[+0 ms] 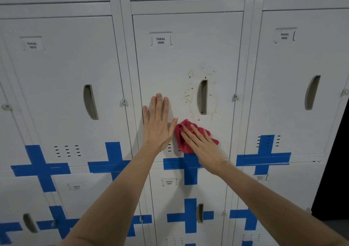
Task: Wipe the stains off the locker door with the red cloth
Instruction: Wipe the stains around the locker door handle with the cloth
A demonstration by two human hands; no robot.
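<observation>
Red cloth, bunched under the flat right hand beside the spread left hand, may just smear stains across the door.

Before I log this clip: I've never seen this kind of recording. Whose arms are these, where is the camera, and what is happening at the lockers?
There is no machine here. One camera sits on a person's head and looks forward and down, so the two bare arms are the wearer's own. The left hand lies flat on the locker door labelled YAKAL 0006. The right hand presses a red cloth against the same door with straight fingers, below and left of the handle. Brown stains surround the handle, not yet wiped. Blue tape crosses the doors.
</observation>
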